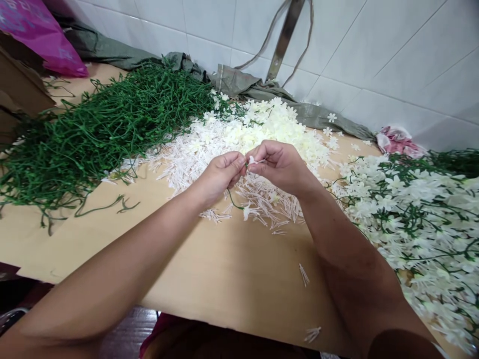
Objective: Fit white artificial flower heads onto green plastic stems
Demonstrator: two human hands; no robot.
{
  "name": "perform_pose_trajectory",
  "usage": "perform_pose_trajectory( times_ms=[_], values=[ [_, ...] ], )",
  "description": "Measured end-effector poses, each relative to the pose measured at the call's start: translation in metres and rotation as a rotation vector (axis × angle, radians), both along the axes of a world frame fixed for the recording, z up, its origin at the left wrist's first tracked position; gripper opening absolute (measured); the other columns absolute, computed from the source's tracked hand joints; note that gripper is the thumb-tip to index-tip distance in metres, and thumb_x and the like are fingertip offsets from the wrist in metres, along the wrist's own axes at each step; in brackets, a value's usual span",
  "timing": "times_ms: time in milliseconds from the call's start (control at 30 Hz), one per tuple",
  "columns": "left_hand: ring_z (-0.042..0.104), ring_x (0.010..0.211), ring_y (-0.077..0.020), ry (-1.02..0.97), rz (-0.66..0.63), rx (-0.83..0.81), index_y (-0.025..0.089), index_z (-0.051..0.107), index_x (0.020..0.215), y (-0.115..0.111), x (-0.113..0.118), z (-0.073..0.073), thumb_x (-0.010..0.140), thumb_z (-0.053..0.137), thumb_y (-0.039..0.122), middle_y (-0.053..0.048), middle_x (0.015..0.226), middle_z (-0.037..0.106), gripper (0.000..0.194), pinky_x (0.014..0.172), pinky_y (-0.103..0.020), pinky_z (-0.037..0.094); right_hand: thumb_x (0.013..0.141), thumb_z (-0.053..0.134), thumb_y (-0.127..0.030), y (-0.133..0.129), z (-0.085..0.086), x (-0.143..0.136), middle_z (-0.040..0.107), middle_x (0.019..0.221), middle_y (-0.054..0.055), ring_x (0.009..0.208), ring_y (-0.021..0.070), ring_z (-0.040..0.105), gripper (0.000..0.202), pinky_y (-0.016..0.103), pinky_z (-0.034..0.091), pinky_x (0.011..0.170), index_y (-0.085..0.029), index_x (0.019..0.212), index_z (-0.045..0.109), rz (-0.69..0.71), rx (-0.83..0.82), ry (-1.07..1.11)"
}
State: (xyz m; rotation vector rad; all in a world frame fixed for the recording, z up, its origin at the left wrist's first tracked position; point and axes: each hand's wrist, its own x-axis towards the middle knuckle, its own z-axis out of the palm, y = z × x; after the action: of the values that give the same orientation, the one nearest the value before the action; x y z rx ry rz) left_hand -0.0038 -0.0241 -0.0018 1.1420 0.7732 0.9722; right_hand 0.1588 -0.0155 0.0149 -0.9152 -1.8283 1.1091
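Note:
My left hand (223, 172) pinches a green plastic flower stem (234, 200) over the middle of the table. One branch of that stem hangs below the hand and ends in a white artificial flower (246, 212). My right hand (279, 167) is closed on a small white petal piece (252, 160) at the stem's tip, fingertips close to the left ones. Behind and under the hands lie a heap of white stamen sticks (187, 157) and a pile of loose cream flower heads (277, 122).
A large heap of bare green stems (112, 119) covers the left. Finished-looking white flower sprays (419, 214) are piled at the right. A cardboard box (22, 80) and pink bag (45, 37) stand far left. Grey cloth (318, 115) runs along the tiled wall (344, 60).

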Motion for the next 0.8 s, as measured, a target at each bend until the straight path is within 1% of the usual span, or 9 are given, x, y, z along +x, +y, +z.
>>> perform_pose_trajectory(
  times_ms=[133, 200, 300, 400, 500, 567, 633, 733, 800],
  values=[
    [0.024, 0.039, -0.0028, -0.021, 0.009, -0.046, 0.016, 0.042, 0.057, 0.0, 0.003, -0.002, 0.089, 0.046, 0.021, 0.007, 0.043, 0.031, 0.033, 0.043, -0.018, 0.017, 0.063, 0.08, -0.037, 0.004, -0.008, 0.0, 0.055, 0.073, -0.001, 0.069, 0.0109, 0.053, 0.036, 0.031, 0.047, 0.07, -0.019, 0.066, 0.049, -0.007, -0.038, 0.053],
    [0.024, 0.039, -0.0026, -0.02, 0.014, -0.067, 0.016, 0.041, 0.057, 0.0, 0.005, -0.003, 0.09, 0.046, 0.021, 0.008, 0.043, 0.031, 0.034, 0.043, -0.018, 0.016, 0.062, 0.08, -0.037, 0.005, -0.013, -0.002, 0.056, 0.073, -0.001, 0.069, 0.0113, 0.054, 0.036, 0.031, 0.047, 0.071, -0.019, 0.066, 0.049, -0.022, -0.041, 0.071],
    [0.023, 0.039, -0.0026, -0.006, 0.055, -0.078, 0.016, 0.039, 0.057, 0.0, 0.006, -0.003, 0.089, 0.049, 0.024, 0.008, 0.044, 0.031, 0.035, 0.043, -0.018, 0.016, 0.062, 0.08, -0.039, 0.006, -0.017, -0.006, 0.055, 0.07, -0.002, 0.067, 0.0109, 0.052, 0.036, 0.032, 0.048, 0.072, -0.02, 0.066, 0.05, -0.058, -0.04, 0.099],
    [0.024, 0.04, -0.003, 0.006, 0.08, -0.043, 0.016, 0.04, 0.056, 0.0, 0.006, -0.001, 0.09, 0.048, 0.024, 0.008, 0.044, 0.031, 0.036, 0.043, -0.018, 0.017, 0.061, 0.08, -0.04, 0.006, -0.017, -0.008, 0.053, 0.066, -0.004, 0.063, 0.0099, 0.05, 0.037, 0.031, 0.047, 0.07, -0.021, 0.066, 0.049, -0.108, -0.028, 0.104],
    [0.024, 0.041, -0.0036, 0.051, 0.062, 0.041, 0.016, 0.04, 0.054, 0.0, 0.005, -0.001, 0.09, 0.047, 0.024, 0.008, 0.045, 0.03, 0.038, 0.044, -0.02, 0.018, 0.06, 0.081, -0.04, 0.006, -0.013, -0.006, 0.051, 0.064, -0.004, 0.06, 0.0092, 0.048, 0.038, 0.03, 0.046, 0.066, -0.02, 0.064, 0.049, -0.135, -0.026, 0.09],
    [0.024, 0.042, -0.0038, 0.088, 0.051, 0.097, 0.016, 0.04, 0.053, 0.001, 0.004, -0.002, 0.09, 0.047, 0.023, 0.008, 0.046, 0.031, 0.039, 0.045, -0.021, 0.019, 0.059, 0.082, -0.039, 0.006, -0.01, -0.005, 0.05, 0.064, -0.004, 0.06, 0.0092, 0.048, 0.038, 0.029, 0.045, 0.064, -0.02, 0.065, 0.049, -0.115, -0.052, 0.071],
    [0.025, 0.043, -0.0039, 0.12, 0.047, 0.13, 0.016, 0.041, 0.053, 0.003, 0.003, -0.004, 0.09, 0.046, 0.019, 0.008, 0.047, 0.033, 0.037, 0.046, -0.022, 0.019, 0.059, 0.082, -0.038, 0.005, -0.009, -0.003, 0.051, 0.064, -0.004, 0.061, 0.0092, 0.049, 0.038, 0.029, 0.044, 0.062, -0.02, 0.065, 0.05, -0.064, -0.099, 0.05],
    [0.024, 0.043, -0.0044, 0.157, 0.063, 0.136, 0.016, 0.041, 0.053, 0.003, 0.005, -0.007, 0.09, 0.044, 0.016, 0.008, 0.046, 0.033, 0.037, 0.046, -0.023, 0.019, 0.06, 0.081, -0.037, 0.006, -0.011, -0.002, 0.051, 0.067, -0.003, 0.062, 0.0089, 0.049, 0.039, 0.029, 0.045, 0.062, -0.02, 0.064, 0.047, -0.01, -0.138, 0.047],
    [0.024, 0.043, -0.0049, 0.174, 0.082, 0.125, 0.016, 0.041, 0.053, 0.003, 0.006, -0.009, 0.089, 0.044, 0.016, 0.008, 0.045, 0.033, 0.036, 0.046, -0.023, 0.019, 0.061, 0.08, -0.037, 0.006, -0.014, -0.002, 0.052, 0.069, -0.003, 0.063, 0.009, 0.05, 0.039, 0.029, 0.046, 0.063, -0.02, 0.065, 0.045, -0.016, -0.134, 0.052]
  ],
)
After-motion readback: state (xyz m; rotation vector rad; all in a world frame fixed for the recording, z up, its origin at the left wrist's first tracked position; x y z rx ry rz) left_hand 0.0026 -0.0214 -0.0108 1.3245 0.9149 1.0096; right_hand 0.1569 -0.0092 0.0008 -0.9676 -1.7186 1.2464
